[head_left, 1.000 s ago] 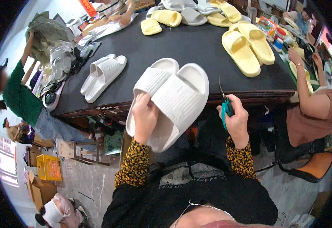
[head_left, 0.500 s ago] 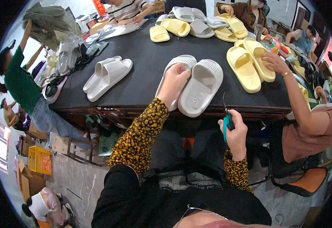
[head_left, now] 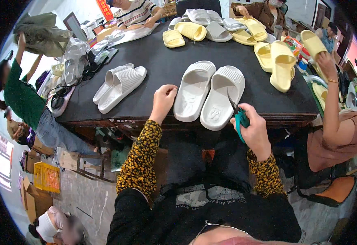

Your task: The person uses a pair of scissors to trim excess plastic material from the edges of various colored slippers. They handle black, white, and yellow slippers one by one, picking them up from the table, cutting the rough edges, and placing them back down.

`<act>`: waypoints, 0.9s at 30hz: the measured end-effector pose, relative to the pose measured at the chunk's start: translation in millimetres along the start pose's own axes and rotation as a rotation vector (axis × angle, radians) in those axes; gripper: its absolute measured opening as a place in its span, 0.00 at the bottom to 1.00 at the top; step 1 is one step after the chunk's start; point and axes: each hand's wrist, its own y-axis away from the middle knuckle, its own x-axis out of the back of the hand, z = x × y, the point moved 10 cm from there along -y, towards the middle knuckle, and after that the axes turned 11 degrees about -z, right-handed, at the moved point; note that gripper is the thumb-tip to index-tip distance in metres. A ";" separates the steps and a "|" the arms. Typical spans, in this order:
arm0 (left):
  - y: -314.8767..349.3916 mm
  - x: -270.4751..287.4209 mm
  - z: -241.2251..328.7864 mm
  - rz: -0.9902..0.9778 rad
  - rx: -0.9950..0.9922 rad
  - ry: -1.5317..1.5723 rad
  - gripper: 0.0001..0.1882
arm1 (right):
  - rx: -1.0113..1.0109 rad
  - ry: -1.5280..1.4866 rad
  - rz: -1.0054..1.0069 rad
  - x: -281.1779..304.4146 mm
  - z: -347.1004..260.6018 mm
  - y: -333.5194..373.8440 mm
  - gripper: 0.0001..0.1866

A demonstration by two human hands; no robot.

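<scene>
In front of me on the dark table lie two pale grey slide slippers, the left one and the right one, side by side with their heel ends at the near edge. My left hand is closed with curled fingers, just left of the left slipper; whatever may be in it is hidden. Teal-handled scissors are gripped in my right hand. Their slim dark blades point up and leftward over the right slipper. Another pair of grey slippers rests further left.
Yellow slippers lie on the table at the right, where a co-worker's hand holds another one up. Grey and yellow slippers are heaped at the back. Clear plastic bags crowd the left edge. Other people sit or stand around.
My left hand has left the left slipper and moved to its left. My scissors have moved up and left over the right slipper. The co-worker at right has lifted a yellow slipper.
</scene>
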 end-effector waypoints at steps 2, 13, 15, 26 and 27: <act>4.9 0.5 9.6 0.031 -0.062 -0.104 0.08 | 0.031 0.029 -0.069 -6.5 -5.6 -22.9 0.19; 9.3 -6.1 15.1 -0.077 -0.070 0.138 0.09 | 0.050 0.248 -0.131 -41.7 23.3 -107.2 0.19; 9.4 -7.2 14.3 -0.092 -0.083 0.175 0.09 | 0.028 0.229 -0.153 -53.9 33.2 -119.6 0.21; 11.7 -8.1 24.1 -0.119 -0.094 0.146 0.09 | 0.015 0.423 -0.209 -77.0 37.9 -141.1 0.23; 11.4 -7.9 24.4 -0.111 -0.105 0.139 0.09 | 0.012 0.435 -0.213 -77.4 38.4 -142.9 0.23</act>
